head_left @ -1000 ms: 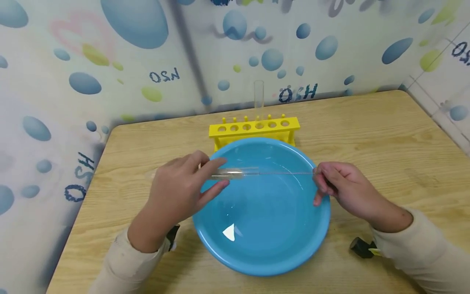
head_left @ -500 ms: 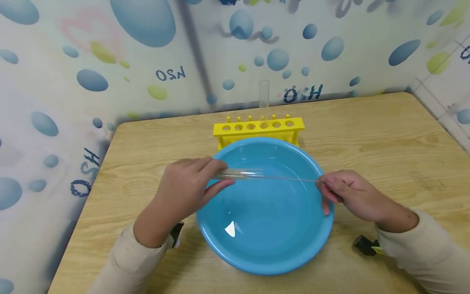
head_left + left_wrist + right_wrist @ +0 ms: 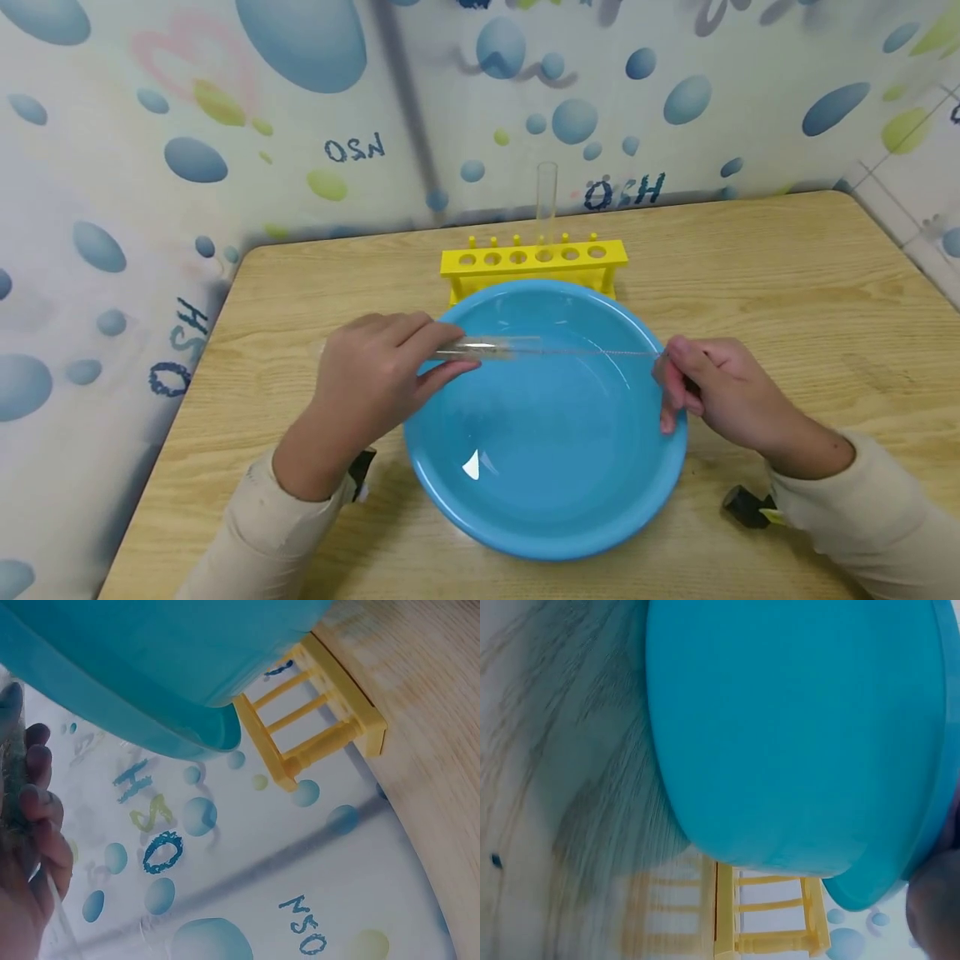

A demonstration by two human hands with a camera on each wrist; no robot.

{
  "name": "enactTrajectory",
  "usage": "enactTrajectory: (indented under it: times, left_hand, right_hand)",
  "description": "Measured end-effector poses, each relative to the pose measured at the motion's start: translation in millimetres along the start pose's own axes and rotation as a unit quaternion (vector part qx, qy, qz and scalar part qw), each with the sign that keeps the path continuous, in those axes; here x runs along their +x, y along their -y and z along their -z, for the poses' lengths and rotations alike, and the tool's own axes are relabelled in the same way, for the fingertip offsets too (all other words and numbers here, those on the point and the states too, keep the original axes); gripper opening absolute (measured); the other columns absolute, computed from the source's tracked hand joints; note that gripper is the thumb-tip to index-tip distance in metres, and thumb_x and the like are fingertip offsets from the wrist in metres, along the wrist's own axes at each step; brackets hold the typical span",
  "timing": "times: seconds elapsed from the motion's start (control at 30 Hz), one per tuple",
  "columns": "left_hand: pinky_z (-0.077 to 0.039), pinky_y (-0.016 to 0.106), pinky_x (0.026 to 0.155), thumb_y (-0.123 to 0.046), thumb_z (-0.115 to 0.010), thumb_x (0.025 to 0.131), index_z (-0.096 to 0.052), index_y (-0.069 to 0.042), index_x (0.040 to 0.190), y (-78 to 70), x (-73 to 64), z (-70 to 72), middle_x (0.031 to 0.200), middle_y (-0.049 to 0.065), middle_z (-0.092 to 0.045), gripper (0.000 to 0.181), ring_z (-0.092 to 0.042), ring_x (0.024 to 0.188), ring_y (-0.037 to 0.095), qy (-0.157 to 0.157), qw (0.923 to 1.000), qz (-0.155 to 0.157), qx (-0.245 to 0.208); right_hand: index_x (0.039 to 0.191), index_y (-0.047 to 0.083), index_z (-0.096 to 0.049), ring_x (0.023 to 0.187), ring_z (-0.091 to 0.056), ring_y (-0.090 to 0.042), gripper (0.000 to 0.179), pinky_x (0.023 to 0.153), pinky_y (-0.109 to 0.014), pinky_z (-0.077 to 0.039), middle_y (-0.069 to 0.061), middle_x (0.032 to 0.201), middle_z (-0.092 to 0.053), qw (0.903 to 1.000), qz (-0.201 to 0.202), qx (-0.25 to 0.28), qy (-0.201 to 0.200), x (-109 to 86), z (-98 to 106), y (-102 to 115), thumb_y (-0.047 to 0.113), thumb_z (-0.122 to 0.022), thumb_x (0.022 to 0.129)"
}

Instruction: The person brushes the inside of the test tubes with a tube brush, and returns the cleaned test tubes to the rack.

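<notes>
My left hand (image 3: 378, 362) holds a clear glass test tube (image 3: 521, 343) sideways above the blue basin (image 3: 543, 533), its mouth facing right. From that mouth runs the thin twisted wire of a test tube brush (image 3: 611, 352). Greyish bristles show inside the tube, partly covered by my left fingers. My right hand (image 3: 723, 383) pinches the wire's outer end over the basin's right rim. In the left wrist view, fingers (image 3: 49, 825) curl round the tube at the left edge. The right wrist view catches only a bit of my right hand (image 3: 937, 904) beside the basin.
Behind the basin stands a yellow test tube rack (image 3: 534, 260), with another clear test tube (image 3: 547, 200) upright in it. The wooden table (image 3: 765, 267) meets a wall (image 3: 420, 108) patterned with blue and green bubbles.
My right hand dipped with the wire's end half a second ago and has risen again, so the wire is level. The view has shifted slightly, and both hands keep their holds.
</notes>
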State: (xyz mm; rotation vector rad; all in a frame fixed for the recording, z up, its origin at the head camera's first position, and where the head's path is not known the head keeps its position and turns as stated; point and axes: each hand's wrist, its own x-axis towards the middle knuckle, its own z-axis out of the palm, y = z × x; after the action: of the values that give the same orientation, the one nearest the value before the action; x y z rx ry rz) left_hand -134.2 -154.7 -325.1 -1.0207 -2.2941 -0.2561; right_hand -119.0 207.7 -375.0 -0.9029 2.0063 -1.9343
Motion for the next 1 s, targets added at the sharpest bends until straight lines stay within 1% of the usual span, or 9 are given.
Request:
enactTrajectory:
  times: [0.13, 0.27, 0.4, 0.47, 0.57, 0.67, 0.73, 0.9, 1.0]
  left_hand:
    - [-0.056, 0.034, 0.058, -0.036, -0.089, 0.074, -0.075, -0.009, 0.098, 2.7, -0.3, 1.7, 0.083, 0.006, -0.075, 0.038, -0.071, 0.068, 0.022, -0.035, 0.9991, -0.009, 0.021]
    - [-0.056, 0.035, 0.059, -0.032, -0.089, 0.075, -0.077, -0.008, 0.099, 5.2, 0.0, 3.7, 0.084, 0.007, -0.076, 0.037, -0.072, 0.069, 0.023, -0.055, 0.9980, -0.015, 0.027]
    - [-0.056, 0.035, 0.057, -0.032, -0.090, 0.074, -0.077, -0.007, 0.099, 7.8, -0.1, 4.8, 0.082, 0.007, -0.076, 0.038, -0.072, 0.067, 0.023, -0.062, 0.9975, -0.023, 0.025]
    - [-0.054, 0.032, 0.053, -0.036, -0.087, 0.077, -0.077, -0.009, 0.099, 9.5, -0.2, 5.4, 0.080, 0.006, -0.075, 0.036, -0.070, 0.062, 0.021, -0.057, 0.9977, -0.028, 0.023]
    - [-0.048, 0.027, 0.046, -0.045, -0.074, 0.088, -0.075, -0.010, 0.098, 11.9, -0.5, 6.9, 0.073, 0.005, -0.071, 0.037, -0.065, 0.054, 0.018, -0.044, 0.9984, -0.033, 0.013]
    - [-0.044, 0.024, 0.043, -0.054, -0.058, 0.097, -0.075, -0.010, 0.096, 13.7, -1.8, 8.7, 0.070, 0.004, -0.069, 0.047, -0.062, 0.050, 0.016, -0.025, 0.9992, -0.032, -0.008]
    - [-0.043, 0.023, 0.043, -0.057, -0.049, 0.099, -0.074, -0.010, 0.094, 14.2, -3.2, 9.5, 0.069, 0.003, -0.069, 0.054, -0.060, 0.049, 0.014, -0.004, 0.9994, -0.028, -0.020]
    - [-0.040, 0.019, 0.044, -0.060, -0.040, 0.100, -0.073, -0.011, 0.091, 14.6, -6.2, 9.7, 0.069, -0.001, -0.069, 0.060, -0.053, 0.048, 0.007, 0.031, 0.9977, -0.016, -0.058]
    - [-0.038, 0.017, 0.046, -0.058, -0.045, 0.101, -0.070, -0.013, 0.089, 14.9, -7.4, 11.0, 0.066, -0.004, -0.064, 0.053, -0.047, 0.049, 0.003, 0.062, 0.9941, 0.002, -0.089]
  right_hand:
    - [0.066, 0.001, -0.044, 0.054, -0.057, -0.022, 0.051, 0.053, -0.032, -0.052, -0.009, 0.056, -0.034, 0.9984, -0.012, 0.056, -0.005, 2.0, 1.1, 0.5, 0.004, -0.016, 0.110]
    - [0.066, 0.003, -0.042, 0.051, -0.048, -0.025, 0.053, 0.053, -0.033, -0.054, -0.009, 0.054, -0.030, 0.9941, -0.025, 0.105, -0.003, 3.9, 2.5, 3.1, 0.007, -0.014, 0.111]
    - [0.066, 0.006, -0.041, 0.050, -0.045, -0.026, 0.054, 0.052, -0.032, -0.053, -0.009, 0.054, -0.030, 0.9933, -0.056, 0.101, -0.001, 4.5, 4.0, 7.5, 0.014, -0.013, 0.111]
    - [0.066, 0.008, -0.042, 0.050, -0.047, -0.025, 0.055, 0.051, -0.033, -0.053, -0.008, 0.054, -0.030, 0.9941, -0.065, 0.087, -0.001, 4.6, 4.3, 9.0, 0.016, -0.013, 0.112]
    - [0.066, 0.008, -0.042, 0.051, -0.053, -0.025, 0.053, 0.050, -0.033, -0.050, -0.007, 0.055, -0.032, 0.9975, -0.047, 0.053, 0.005, 3.9, 4.7, 10.3, 0.012, -0.013, 0.111]
    - [0.067, 0.009, -0.043, 0.053, -0.059, -0.021, 0.051, 0.047, -0.031, -0.043, -0.003, 0.056, -0.040, 0.9997, -0.018, -0.014, 0.004, 1.6, 4.8, 11.5, 0.004, -0.016, 0.110]
    - [0.067, 0.009, -0.044, 0.053, -0.061, -0.018, 0.049, 0.045, -0.028, -0.039, -0.001, 0.057, -0.045, 0.9979, 0.001, -0.065, -0.001, -0.5, 5.3, 12.1, -0.002, -0.019, 0.108]
    - [0.066, 0.010, -0.046, 0.054, -0.058, -0.010, 0.047, 0.044, -0.019, -0.035, 0.004, 0.058, -0.053, 0.9830, 0.068, -0.170, -0.011, -4.1, 9.5, 10.9, -0.011, -0.028, 0.104]
    - [0.067, 0.012, -0.049, 0.055, -0.056, -0.005, 0.046, 0.045, -0.016, -0.036, 0.006, 0.059, -0.054, 0.9691, 0.100, -0.225, -0.010, -3.8, 14.3, 11.0, -0.010, -0.033, 0.103]
